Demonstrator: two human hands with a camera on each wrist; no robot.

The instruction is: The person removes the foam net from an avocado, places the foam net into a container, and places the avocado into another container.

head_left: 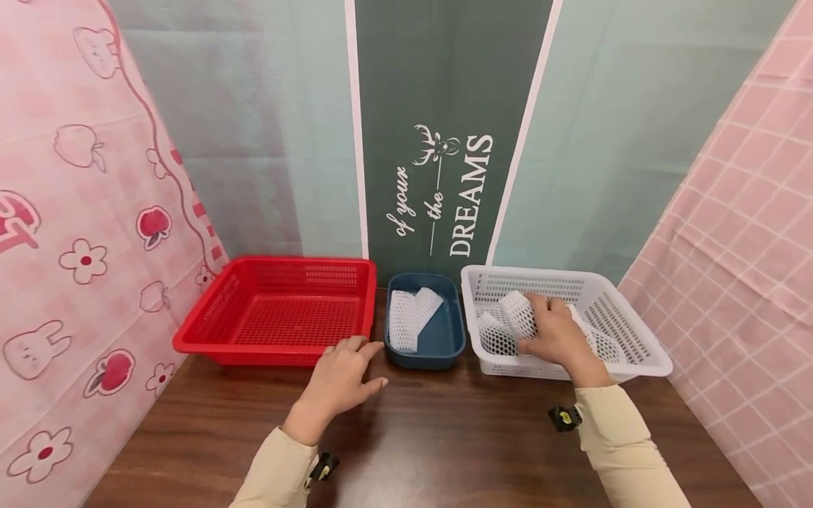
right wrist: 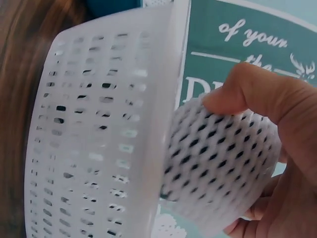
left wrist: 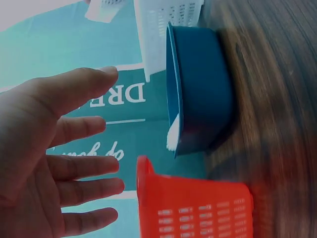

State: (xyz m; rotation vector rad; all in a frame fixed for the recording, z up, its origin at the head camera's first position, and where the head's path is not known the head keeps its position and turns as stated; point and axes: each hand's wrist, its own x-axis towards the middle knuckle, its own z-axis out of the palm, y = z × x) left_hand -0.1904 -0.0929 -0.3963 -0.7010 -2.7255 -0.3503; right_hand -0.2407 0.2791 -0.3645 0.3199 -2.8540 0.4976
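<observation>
Right hand [head_left: 555, 335], right of centre in the head view: fingers and thumb curled round one white foam net sleeve [head_left: 519, 314], gripped over the white basket [head_left: 654, 363]; in the right wrist view the sleeve is bulged, its mesh slits spread, and the basket's rim stands just beside it. Further white netting [head_left: 498, 337], same basket, lying beneath the held sleeve, with more netting [head_left: 606, 346] to the right of the hand. Left hand [head_left: 339, 374], lower centre-left: fingers extended, thumb apart, holding nothing, just beside the near right corner of the red basket [head_left: 279, 349]. Blue container [head_left: 444, 339], middle of the frame, between the two baskets: holds white netting [head_left: 403, 321] on its left side, in a V; one folded piece or two, cannot tell. Red basket, centre-left: rectangular, perforated. Cream sleeves [head_left: 629, 444], lower edge, a small black device at each wrist. Tabletop [head_left: 457, 437], lower frame: dark brown wood grain. Green backdrop cloth [head_left: 457, 70], upper centre: white lettering, deer head. Pink cloths [head_left: 749, 176], left and right edges: the left with fruit and flower prints, the right with a white grid.
</observation>
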